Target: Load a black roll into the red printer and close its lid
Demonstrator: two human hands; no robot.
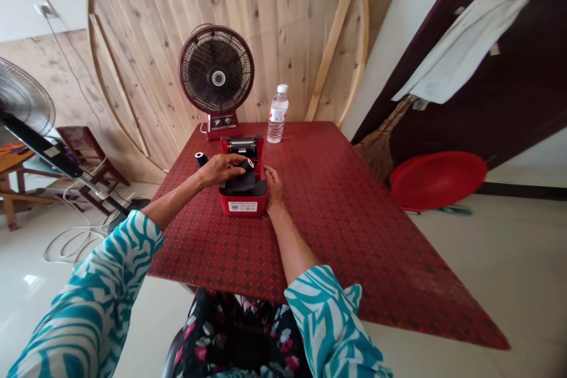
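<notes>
One box (243, 205), left hand (221, 168) atop, right hand (273, 189) beside

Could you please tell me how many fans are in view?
2: a red fan stands at the far end of the table, and a grey fan is cut off at the picture's left edge. Others may be hidden.
</notes>
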